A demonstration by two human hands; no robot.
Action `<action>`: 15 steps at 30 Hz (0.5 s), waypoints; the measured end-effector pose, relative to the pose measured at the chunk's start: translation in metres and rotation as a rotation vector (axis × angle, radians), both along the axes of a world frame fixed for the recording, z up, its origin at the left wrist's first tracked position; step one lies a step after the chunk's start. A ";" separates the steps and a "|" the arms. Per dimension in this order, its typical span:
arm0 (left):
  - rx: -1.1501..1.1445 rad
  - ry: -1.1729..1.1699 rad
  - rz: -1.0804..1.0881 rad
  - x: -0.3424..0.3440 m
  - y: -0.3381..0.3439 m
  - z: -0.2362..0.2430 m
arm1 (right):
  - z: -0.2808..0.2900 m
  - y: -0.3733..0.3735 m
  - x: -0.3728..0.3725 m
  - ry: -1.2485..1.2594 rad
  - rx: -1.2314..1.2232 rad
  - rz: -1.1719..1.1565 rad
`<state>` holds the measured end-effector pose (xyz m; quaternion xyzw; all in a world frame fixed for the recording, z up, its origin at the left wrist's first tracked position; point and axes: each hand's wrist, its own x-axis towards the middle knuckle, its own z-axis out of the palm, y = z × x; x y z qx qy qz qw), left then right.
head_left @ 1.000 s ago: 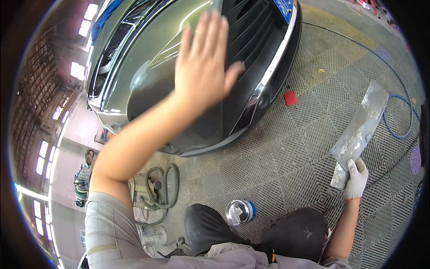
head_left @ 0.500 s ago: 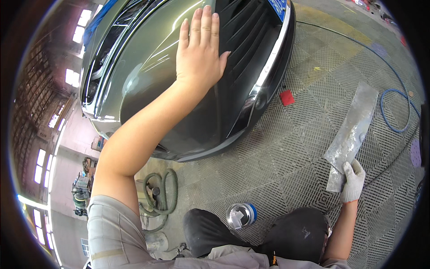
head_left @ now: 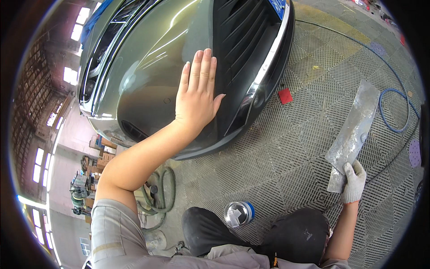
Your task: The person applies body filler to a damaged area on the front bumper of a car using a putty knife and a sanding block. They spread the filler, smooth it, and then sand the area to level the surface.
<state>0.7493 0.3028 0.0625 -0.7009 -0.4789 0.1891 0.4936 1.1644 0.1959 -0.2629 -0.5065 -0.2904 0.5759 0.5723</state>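
Left hand point(head_left: 195, 101), bare, palm down on the front of the dark green car point(head_left: 154, 105), fingers straight and nearly together, thumb out to the side. Contact looks flat; underside of the palm is hidden. Painted surface is glossy with light streaks toward the hood, duller and darker around the hand; small round outline left of the fingers. Black slatted grille point(head_left: 246, 40) just right of the hand, bright trim strip point(head_left: 272, 54) along its edge. Right hand in a pale glove point(head_left: 354, 183) pinches a long grey metal sheet point(head_left: 356, 125), scuffed and smeared white, over the floor, well apart from the car. Smaller flat piece point(head_left: 337, 180) below it; can't tell if joined.

Room: workshop, floor of grey ridged tiles point(head_left: 277, 166) with yellowish patches. Red square point(head_left: 285, 96) near the bumper, blue hose point(head_left: 396, 131) looped at right, open tin point(head_left: 251, 210) between the knees, thick green hose point(head_left: 169, 190) at left, bright windows point(head_left: 70, 76) in the far-left wall.
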 end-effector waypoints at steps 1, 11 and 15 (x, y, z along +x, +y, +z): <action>-0.008 -0.033 -0.014 0.000 0.000 0.001 | 0.000 0.000 0.001 -0.007 -0.006 -0.001; 0.224 -0.226 -0.228 0.030 0.084 0.068 | 0.013 0.002 0.003 0.029 -0.037 -0.031; 0.170 -0.188 -0.215 0.006 0.048 0.038 | 0.025 0.006 0.001 -0.017 -0.001 -0.030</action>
